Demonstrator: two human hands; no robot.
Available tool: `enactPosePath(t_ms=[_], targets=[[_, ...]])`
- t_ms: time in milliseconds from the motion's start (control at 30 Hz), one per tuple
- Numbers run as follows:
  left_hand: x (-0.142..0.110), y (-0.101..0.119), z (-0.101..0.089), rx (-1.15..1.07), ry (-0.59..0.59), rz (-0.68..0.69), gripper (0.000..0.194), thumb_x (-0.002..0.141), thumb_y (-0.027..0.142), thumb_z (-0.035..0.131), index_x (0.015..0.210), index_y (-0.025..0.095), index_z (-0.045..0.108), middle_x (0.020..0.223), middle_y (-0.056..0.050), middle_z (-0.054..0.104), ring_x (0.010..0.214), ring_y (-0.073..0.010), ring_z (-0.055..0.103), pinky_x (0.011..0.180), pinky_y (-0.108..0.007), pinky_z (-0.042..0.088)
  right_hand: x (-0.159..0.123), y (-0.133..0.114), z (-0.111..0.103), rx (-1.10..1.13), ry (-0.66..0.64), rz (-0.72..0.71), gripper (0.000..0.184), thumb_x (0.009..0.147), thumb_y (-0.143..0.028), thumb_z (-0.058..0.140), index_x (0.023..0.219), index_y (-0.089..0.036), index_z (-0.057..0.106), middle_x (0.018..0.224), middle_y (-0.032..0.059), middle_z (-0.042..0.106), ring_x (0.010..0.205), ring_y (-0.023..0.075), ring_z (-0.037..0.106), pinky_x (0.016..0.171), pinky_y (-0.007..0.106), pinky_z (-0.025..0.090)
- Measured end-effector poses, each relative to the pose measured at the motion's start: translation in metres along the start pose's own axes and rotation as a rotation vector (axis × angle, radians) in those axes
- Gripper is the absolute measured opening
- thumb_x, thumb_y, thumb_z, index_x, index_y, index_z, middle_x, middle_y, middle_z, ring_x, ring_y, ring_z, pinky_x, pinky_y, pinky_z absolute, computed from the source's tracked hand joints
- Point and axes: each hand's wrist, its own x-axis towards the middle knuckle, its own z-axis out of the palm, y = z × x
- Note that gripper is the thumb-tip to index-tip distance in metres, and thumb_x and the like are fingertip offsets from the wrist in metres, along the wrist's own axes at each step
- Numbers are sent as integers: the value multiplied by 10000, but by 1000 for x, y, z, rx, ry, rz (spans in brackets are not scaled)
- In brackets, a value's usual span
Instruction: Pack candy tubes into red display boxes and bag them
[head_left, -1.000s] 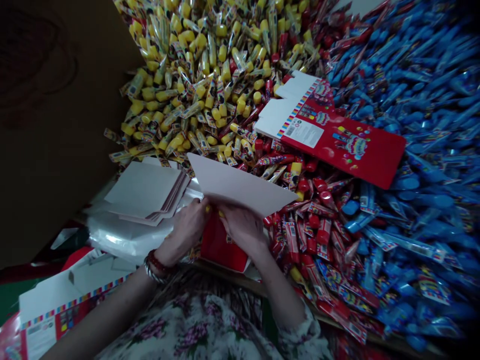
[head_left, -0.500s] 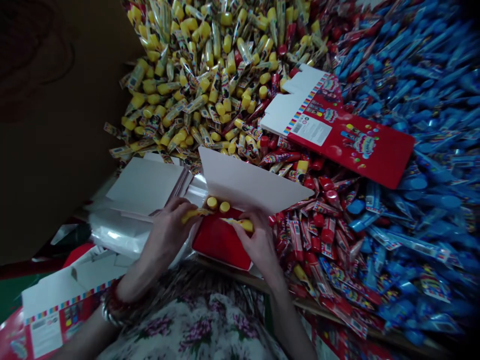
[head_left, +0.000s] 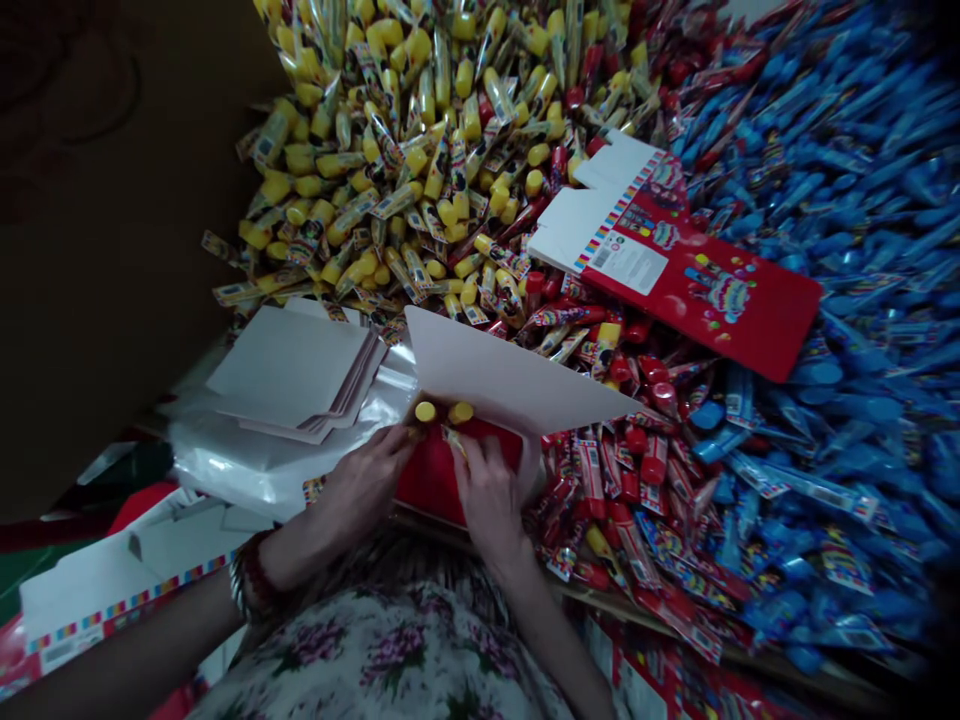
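The raised white carton flap (head_left: pixel 510 375) bars the way far of the left hand (head_left: pixel 364 490) and right hand (head_left: pixel 487 500), a stack of flat cartons (head_left: pixel 289 365) lies left, red candy tubes (head_left: pixel 600 490) crowd right, and a hand could pass over the dark brown surface (head_left: pixel 112 270) further left.

Bodies of 2 yellow-capped tubes (head_left: pixel 425 411) mostly hidden by left hand (head_left: pixel 364 490) & right hand (head_left: pixel 489 500), which also cover much of red box (head_left: pixel 431 480). Flat carton (head_left: pixel 97 610) cut off at near left, blue tube pile (head_left: pixel 862 200) runs off far right. Wrapper print (head_left: pixel 592 480) too small to read.
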Motion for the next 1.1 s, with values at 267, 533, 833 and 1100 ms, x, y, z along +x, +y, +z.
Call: enactPosePath(t_ms=[267, 533, 833, 1100], targets=[[13, 11, 1, 65, -52, -66, 423, 789, -21, 379, 1104, 134, 616, 1187, -145, 567, 1057, -251, 560, 844, -374, 526, -1, -11, 0, -184, -178, -81, 303, 975, -212, 357, 1205, -215, 555, 999, 94, 594, 764, 161, 645, 611, 228, 499], [29, 1, 24, -169, 153, 92, 356, 859, 63, 382, 1160, 131, 560, 1156, -131, 564, 1120, -246, 471, 973, -448, 453, 26, -22, -22, -281, -306, -172, 346, 917, -54, 311, 1140, -119, 567, 1065, 157, 571, 837, 195, 643, 665, 284, 545], [2, -6, 19, -584, 724, -133, 248, 855, 263, 596, 1095, 212, 556, 980, -34, 568, 832, -136, 581, 730, -268, 506, 34, -21, -1, -142, -264, -92, 272, 941, -122, 369, 1084, -169, 595, 1088, 131, 571, 857, 193, 645, 662, 283, 548], [7, 10, 51, -951, 870, 129, 304, 924, 521, 390, 952, 227, 461, 835, -20, 498, 766, -146, 505, 683, -292, 460, -26, -4, -2, 350, 191, -179, 448, 907, -205, 483, 1353, -228, 442, 1249, 106, 525, 1182, 218, 509, 1019, 397, 443]])
